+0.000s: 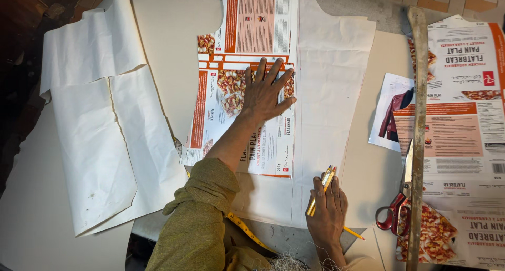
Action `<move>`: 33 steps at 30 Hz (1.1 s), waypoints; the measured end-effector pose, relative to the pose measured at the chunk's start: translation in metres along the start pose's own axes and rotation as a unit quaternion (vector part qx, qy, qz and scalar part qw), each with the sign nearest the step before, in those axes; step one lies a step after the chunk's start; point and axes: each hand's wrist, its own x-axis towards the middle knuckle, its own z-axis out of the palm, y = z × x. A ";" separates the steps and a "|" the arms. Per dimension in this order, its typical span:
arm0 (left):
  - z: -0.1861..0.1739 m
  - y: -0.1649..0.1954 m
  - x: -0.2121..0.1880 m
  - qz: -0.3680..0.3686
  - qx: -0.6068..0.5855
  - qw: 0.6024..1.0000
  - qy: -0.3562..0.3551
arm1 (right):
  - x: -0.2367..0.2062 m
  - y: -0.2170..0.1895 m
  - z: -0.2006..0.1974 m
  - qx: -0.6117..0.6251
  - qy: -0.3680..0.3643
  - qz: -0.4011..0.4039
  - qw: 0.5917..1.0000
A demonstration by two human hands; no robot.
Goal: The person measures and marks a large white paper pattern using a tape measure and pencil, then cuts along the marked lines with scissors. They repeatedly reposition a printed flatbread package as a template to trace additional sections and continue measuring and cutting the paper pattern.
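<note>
The left hand (267,92) lies spread, palm down, on a flattened orange-and-white food carton (247,118) resting on pale paper sheets (331,92), while the right hand (327,210), fingers closed, grips yellow pencils (322,189) near red-handled scissors (398,200).

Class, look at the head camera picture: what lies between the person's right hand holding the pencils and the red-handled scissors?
In the head view, only bare cream paper lies between the right hand and the scissors; a pencil tip pokes out below.
</note>
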 end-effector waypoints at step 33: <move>-0.003 -0.013 0.017 -0.023 -0.007 0.999 -0.039 | -0.008 -0.010 -0.006 0.018 0.006 0.000 1.000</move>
